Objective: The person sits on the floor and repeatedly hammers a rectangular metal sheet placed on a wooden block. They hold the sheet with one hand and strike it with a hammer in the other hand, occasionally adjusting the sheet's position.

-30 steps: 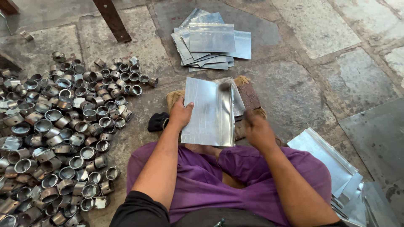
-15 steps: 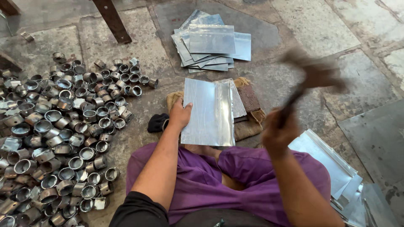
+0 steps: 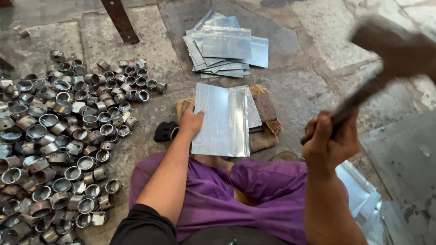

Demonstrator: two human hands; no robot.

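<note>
The left hand (image 3: 190,123) presses flat on the folded metal sheet (image 3: 222,121) over the floor block; the right hand (image 3: 329,144) clenches a raised, blurred mallet (image 3: 390,54), probably wooden. A stray blow could hit the fingers beside the fold.

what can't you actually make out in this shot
1. Head view: the mallet in the right hand is motion-blurred; its head's shape and material are unclear.
2. The block under the metal sheet, which the left hand presses, is mostly covered.
3. The sheets at bottom right are cut off by the edge.
</note>
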